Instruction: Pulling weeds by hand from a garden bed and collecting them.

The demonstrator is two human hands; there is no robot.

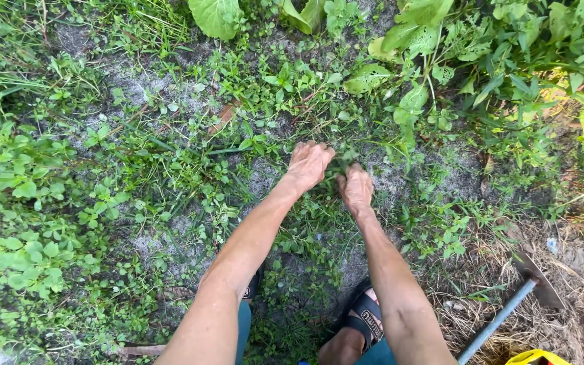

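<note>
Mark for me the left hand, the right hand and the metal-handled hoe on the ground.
left hand (309, 164), head view, on the back of the hand.
right hand (356, 188), head view, on the knuckles, closed around weeds.
hoe (497, 320), head view, midway along the grey metal handle.

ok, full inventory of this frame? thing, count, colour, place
weeds: many, green, spread over most of the ground
big-leaf plants: several, green, top and right
soil: grey patches between the weeds
dry grass: tan, bottom right
hoe: one, grey handle with dark blade, lying bottom right
yellow object: one, bottom right edge, kind unclear
sandal: one clearly seen, black, bottom centre
left hand: on a weed clump, centre
right hand: gripping the same clump
</note>
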